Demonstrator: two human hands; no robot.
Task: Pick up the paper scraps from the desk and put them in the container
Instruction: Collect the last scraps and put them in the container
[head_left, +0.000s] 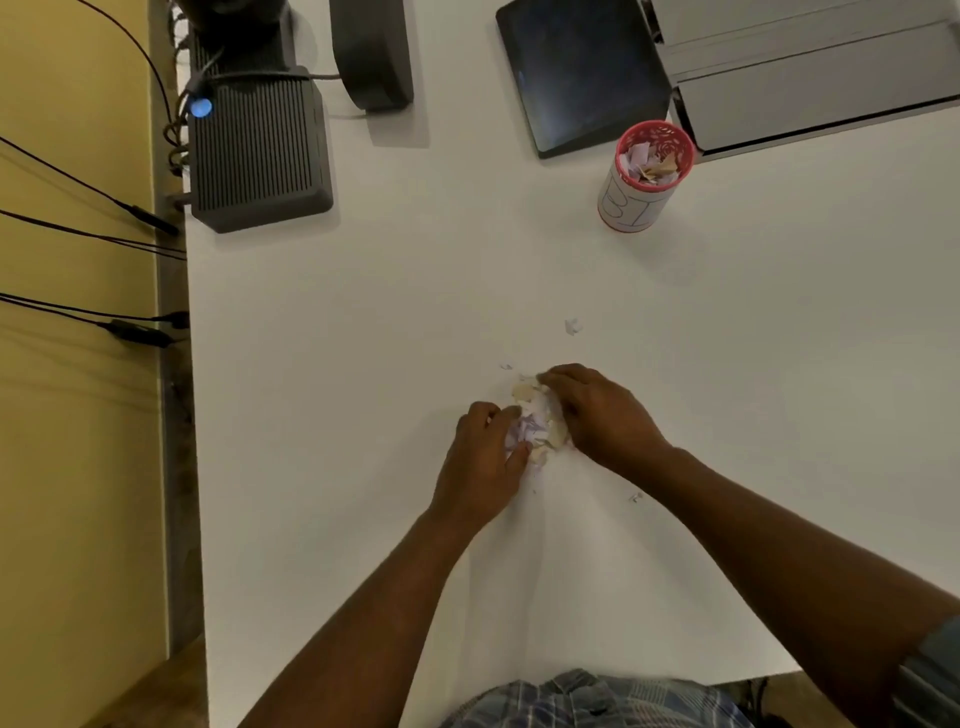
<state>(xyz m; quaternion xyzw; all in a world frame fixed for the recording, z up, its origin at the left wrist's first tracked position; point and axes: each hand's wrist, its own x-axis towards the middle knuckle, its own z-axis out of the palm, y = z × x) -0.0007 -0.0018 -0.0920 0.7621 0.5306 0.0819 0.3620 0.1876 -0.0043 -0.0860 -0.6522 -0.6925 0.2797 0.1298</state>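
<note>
A heap of white, lilac and tan paper scraps (535, 421) lies on the white desk (363, 364), cupped between both hands. My left hand (480, 462) presses on the heap's left side with its fingers curled around scraps. My right hand (597, 410) covers the right side, fingers bent over the top. Loose scraps lie apart: one white piece (572, 326) beyond the heap, a tiny one (506, 367) to its upper left, another (636, 498) near my right forearm. The container (647, 176), a red-rimmed cylinder wrapped in white paper, stands at the far right and holds several scraps.
A dark ribbed box (260, 150) with a blue light sits at the far left with cables hanging off the desk edge. A dark stand (371, 52), a black tablet-like device (582, 73) and a grey printer (810, 78) line the back, close to the container.
</note>
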